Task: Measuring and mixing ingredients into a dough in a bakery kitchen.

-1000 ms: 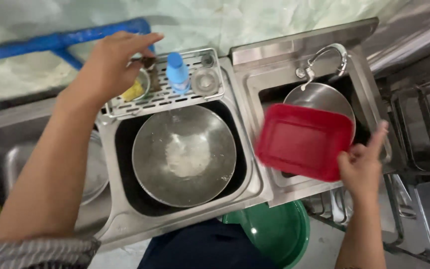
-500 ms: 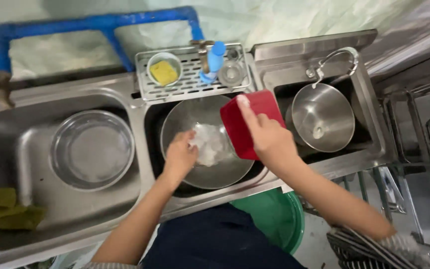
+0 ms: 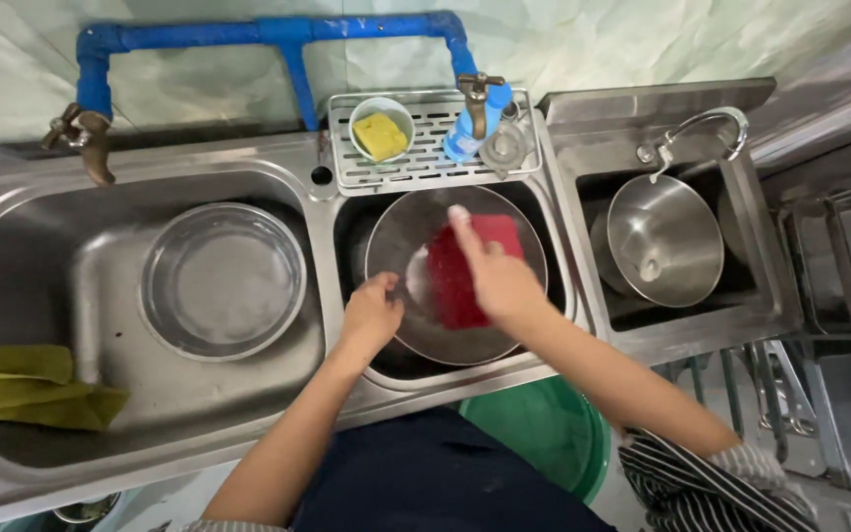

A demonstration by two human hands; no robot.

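Observation:
A red square plastic container (image 3: 457, 276) is tilted on edge inside a large steel bowl (image 3: 416, 325) in the middle sink basin. My right hand (image 3: 497, 279) grips the container from the right side. My left hand (image 3: 370, 317) is inside the bowl at its left, fingers curled against the container's inner face; whatever it holds is hidden. Part of the red container is covered by my right hand.
A steel bowl with water (image 3: 222, 279) sits in the left basin, folded green cloths (image 3: 22, 386) at its left edge. Another steel bowl (image 3: 664, 239) lies under a faucet (image 3: 693, 135) in the right basin. Behind: rack (image 3: 425, 167), yellow sponge cup (image 3: 380, 134), blue bottle (image 3: 463, 135), brass tap (image 3: 480, 99). Green bucket (image 3: 544, 433) below.
My right hand brought the red container from over the right basin into the middle bowl. My left hand came down from the rack into the bowl. The view shifted left.

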